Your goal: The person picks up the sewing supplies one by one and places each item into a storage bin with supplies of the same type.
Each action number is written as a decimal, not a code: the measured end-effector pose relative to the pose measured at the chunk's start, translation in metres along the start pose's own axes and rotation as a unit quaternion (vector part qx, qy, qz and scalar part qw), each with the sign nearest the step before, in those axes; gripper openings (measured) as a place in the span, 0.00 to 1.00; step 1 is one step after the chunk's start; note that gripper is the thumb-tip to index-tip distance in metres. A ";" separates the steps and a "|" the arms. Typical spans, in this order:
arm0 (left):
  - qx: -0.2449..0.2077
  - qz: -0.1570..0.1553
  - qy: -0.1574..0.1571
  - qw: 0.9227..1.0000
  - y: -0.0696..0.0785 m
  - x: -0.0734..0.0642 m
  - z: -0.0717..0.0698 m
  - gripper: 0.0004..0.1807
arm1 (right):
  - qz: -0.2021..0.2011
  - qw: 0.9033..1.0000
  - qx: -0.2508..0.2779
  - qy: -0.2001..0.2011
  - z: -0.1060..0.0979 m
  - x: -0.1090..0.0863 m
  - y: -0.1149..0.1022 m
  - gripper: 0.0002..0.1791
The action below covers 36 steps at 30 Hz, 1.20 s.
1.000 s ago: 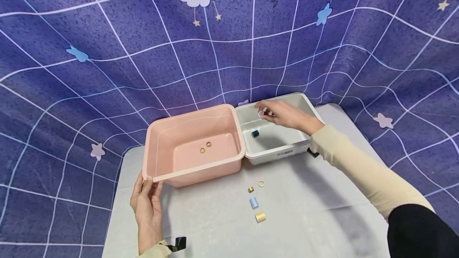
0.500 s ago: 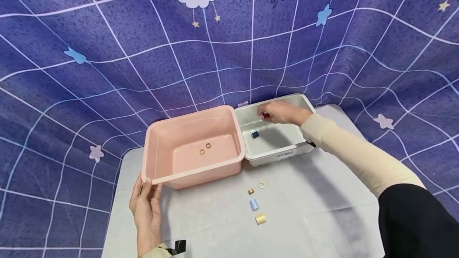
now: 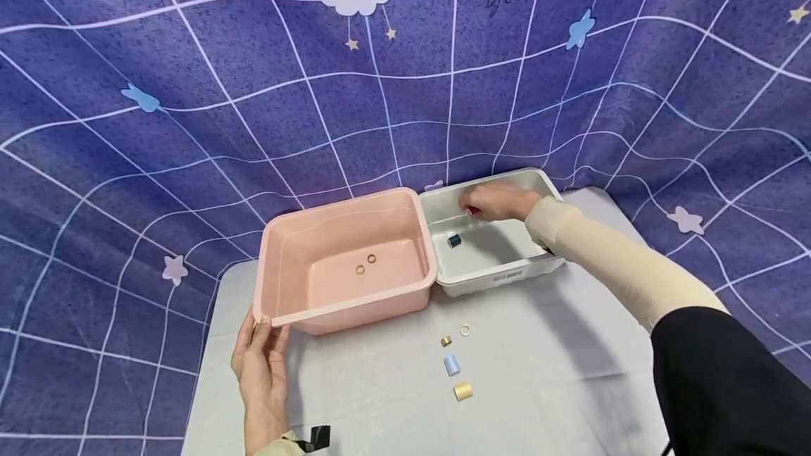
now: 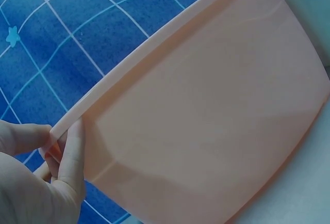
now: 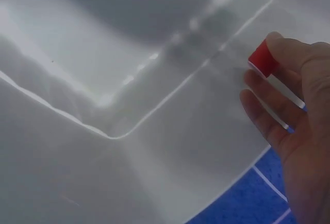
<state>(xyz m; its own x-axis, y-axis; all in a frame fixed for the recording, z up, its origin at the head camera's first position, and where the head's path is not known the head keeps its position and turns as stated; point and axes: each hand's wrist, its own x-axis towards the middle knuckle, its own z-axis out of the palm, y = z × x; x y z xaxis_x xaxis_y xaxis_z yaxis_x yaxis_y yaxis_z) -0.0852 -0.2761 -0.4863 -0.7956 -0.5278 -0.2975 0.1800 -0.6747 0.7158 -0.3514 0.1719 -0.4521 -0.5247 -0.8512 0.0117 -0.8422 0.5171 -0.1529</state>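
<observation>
My left hand pinches the front left corner of the pink plastic bin, thumb on the rim and fingers against the outside, as the left wrist view shows. Inside the white bin, my right hand holds a small red thread spool between thumb and fingers, above the bin floor. A dark teal thread spool lies on that floor, near the left wall. Two gold-coloured rings lie apart on the floor of the pink bin.
In front of the bins on the grey-white table lie a pale ring, a small gold ring, a light blue thread spool and a yellow thread spool. A blue patterned curtain hangs behind the bins.
My right hand has lowered farther into the white bin with the red thread spool. My left hand keeps its grip on the pink bin's corner.
</observation>
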 end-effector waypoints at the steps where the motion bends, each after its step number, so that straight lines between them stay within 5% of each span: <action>1: -0.002 0.000 -0.001 1.000 0.000 0.000 0.000 0.29 | -0.005 1.000 -0.006 -0.001 0.003 0.000 0.002 0.08; 14: -0.017 -0.012 -0.006 1.000 -0.001 0.003 0.001 0.27 | -0.049 0.995 -0.044 -0.075 0.035 0.011 0.015 0.05; 27: 0.010 -0.011 -0.006 1.000 0.000 0.000 -0.002 0.31 | -0.055 0.993 -0.010 -0.103 0.061 0.016 0.018 0.06; 36: 0.007 -0.009 -0.006 1.000 0.000 0.004 -0.002 0.31 | -0.061 0.994 -0.017 -0.087 0.067 0.021 0.019 0.09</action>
<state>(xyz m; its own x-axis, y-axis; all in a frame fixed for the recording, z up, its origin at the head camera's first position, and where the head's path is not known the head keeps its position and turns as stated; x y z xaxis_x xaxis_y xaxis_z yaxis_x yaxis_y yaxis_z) -0.0873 -0.2792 -0.4890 -0.8053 -0.5099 -0.3025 0.1584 -0.6767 0.7190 -0.3698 0.1577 -0.5205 -0.3909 -0.9091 -0.1439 -0.9039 0.4086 -0.1265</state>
